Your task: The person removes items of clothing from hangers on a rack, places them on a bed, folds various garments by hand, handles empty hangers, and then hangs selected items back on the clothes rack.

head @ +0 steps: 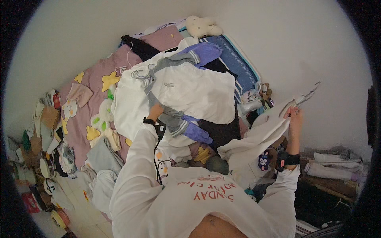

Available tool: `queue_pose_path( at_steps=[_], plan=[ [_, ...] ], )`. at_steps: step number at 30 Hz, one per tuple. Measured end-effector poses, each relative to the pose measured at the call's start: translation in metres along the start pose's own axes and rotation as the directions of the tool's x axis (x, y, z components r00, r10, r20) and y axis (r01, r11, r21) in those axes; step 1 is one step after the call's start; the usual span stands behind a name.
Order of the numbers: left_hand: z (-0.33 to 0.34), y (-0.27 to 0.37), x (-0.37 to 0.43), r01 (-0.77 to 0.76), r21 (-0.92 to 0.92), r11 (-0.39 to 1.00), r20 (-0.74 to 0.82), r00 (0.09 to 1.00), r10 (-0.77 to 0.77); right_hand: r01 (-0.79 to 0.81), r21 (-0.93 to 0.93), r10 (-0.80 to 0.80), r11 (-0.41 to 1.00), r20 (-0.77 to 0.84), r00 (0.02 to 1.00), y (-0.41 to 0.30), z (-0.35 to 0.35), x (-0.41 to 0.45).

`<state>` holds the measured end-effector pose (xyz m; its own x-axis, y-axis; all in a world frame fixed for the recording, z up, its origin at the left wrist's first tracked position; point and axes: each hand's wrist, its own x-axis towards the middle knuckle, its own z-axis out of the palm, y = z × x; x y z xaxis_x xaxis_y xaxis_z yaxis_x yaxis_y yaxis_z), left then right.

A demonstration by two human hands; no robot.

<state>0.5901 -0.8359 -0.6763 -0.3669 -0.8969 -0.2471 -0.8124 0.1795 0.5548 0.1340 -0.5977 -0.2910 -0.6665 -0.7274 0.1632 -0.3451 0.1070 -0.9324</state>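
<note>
My right hand (294,114) is raised at the right, its fingers closed on the neck of a white garment (253,136) and the clothes hanger (308,93) inside it. The hanger's hook points up and outward, and the cloth hangs down towards the bed. My left hand (155,112) touches the grey sleeve of a white, grey and purple sweatshirt (193,89) laid on the bed; its fingers are too unclear to show whether they grip. Several hanger hooks (143,74) cluster by that sweatshirt's collar. Beneath it lie white bedding (128,104) and black cloth (220,131).
A pink quilt (86,119) with yellow stars covers the bed's left side, with a green and white plush toy (104,111) on it. Folded clothes (105,151) lie at its near edge. A cream plush (202,26) sits at the far end. Stacked items (333,166) stand at the right.
</note>
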Motion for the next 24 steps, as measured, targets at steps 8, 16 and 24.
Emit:
queue_pose_path(
  at_steps=[8, 16, 24],
  plan=[
    [0.019, -0.055, -0.035, 0.305, -0.202, 0.931, -0.079, 0.942, -0.325, -0.040, 0.014, 0.039, 0.999, 0.054, 0.998, 0.041, 0.057, -0.016],
    [0.023, -0.068, -0.008, 0.165, -0.356, 0.920, -0.168, 0.957, -0.237, -0.074, 0.041, 0.073, 0.996, 0.022, 0.997, 0.054, 0.056, -0.013],
    [0.023, -0.061, 0.021, 0.317, -0.505, 0.802, -0.276, 0.821, -0.499, -0.078, 0.030, 0.078, 0.997, 0.000, 0.997, 0.049, 0.050, -0.034]
  ],
)
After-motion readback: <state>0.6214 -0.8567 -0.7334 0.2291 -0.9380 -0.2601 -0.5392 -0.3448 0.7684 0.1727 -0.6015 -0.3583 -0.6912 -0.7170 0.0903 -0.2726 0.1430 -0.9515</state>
